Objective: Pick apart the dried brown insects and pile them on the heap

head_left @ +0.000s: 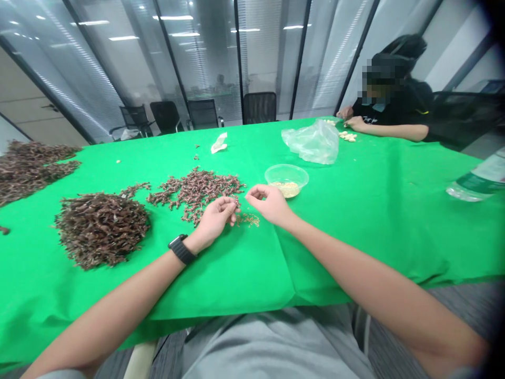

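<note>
My left hand (215, 217), with a black watch on the wrist, rests on the green tablecloth (355, 221), its fingers curled at the near edge of a loose spread of brown dried pods (197, 190); they seem to pinch a pod. My right hand (268, 202) hovers beside it with fingertips pinched together over a small scatter of yellowish seeds (248, 219); what they hold is too small to name. A clear plastic bowl (286, 179) holding pale seeds stands just beyond my right hand. A dense heap of brown pods (100, 227) lies to the left.
Another pile of brown pods (27, 168) lies at the far left. A crumpled clear plastic bag (313, 142) and a white scrap (219, 143) lie farther back. A seated person (389, 105) works at the far right corner. A plastic bottle (479, 181) lies at the right edge. Black chairs (258, 108) stand behind the table.
</note>
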A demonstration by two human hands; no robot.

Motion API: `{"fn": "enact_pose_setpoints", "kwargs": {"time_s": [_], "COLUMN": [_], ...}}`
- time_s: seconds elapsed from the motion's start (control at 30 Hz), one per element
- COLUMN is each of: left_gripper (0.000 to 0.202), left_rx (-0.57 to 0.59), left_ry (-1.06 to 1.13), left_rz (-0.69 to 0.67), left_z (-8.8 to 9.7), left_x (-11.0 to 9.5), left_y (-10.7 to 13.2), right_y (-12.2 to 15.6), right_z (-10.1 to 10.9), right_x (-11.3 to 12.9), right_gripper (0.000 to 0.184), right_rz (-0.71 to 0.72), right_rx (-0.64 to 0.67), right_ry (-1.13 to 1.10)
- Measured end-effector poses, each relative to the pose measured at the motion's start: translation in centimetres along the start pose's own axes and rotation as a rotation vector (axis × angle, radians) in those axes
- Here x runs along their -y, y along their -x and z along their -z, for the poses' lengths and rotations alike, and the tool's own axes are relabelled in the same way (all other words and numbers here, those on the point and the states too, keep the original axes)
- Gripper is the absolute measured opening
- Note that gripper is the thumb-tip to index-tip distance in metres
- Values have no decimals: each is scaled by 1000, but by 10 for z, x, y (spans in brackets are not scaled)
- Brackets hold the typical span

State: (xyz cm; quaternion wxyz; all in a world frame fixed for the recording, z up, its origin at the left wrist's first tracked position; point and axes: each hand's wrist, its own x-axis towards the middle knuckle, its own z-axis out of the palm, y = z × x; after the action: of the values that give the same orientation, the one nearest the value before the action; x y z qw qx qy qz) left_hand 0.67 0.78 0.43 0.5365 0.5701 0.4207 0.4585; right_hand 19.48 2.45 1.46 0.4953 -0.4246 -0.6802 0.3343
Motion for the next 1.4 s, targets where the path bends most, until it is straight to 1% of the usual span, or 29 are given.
{"fn": "enact_pose_setpoints", "kwargs": {"time_s": [0.17, 0.37, 0.57, 0.8, 0.93, 1.07, 1.2, 1.4], "left_gripper": [43, 41, 39, 32, 27, 23, 23, 24], "left_rx": [45, 64, 71, 36, 22, 16, 15, 37], "left_ry": [11, -45, -67, -176, -296, -381, -415, -443], "left_rz": [12, -10, -30, -109, -168, -209, -239, -257], "left_z": [0, 1, 0, -2, -3, 0, 2, 4], "left_x": [0, 0, 4, 6, 5, 8, 12, 13], "left_y": [2, 3, 1, 4, 7, 7, 5, 5], "right_y": [6, 7, 7, 9, 11, 10, 7, 3], "right_z": [0, -1, -2, -2, -5, -6, -5, -6], "right_x": [7, 1, -3, -2, -3, -3, -3, -13], "right_gripper": [12, 12, 12, 12, 10, 8, 9, 9], "right_rz": [68, 151, 173, 279, 241, 149, 65, -6], "right_rx": [27, 65, 93, 94, 90, 87, 83, 70], "right_ry": [89, 205, 279, 461, 441, 316, 227, 176]}}
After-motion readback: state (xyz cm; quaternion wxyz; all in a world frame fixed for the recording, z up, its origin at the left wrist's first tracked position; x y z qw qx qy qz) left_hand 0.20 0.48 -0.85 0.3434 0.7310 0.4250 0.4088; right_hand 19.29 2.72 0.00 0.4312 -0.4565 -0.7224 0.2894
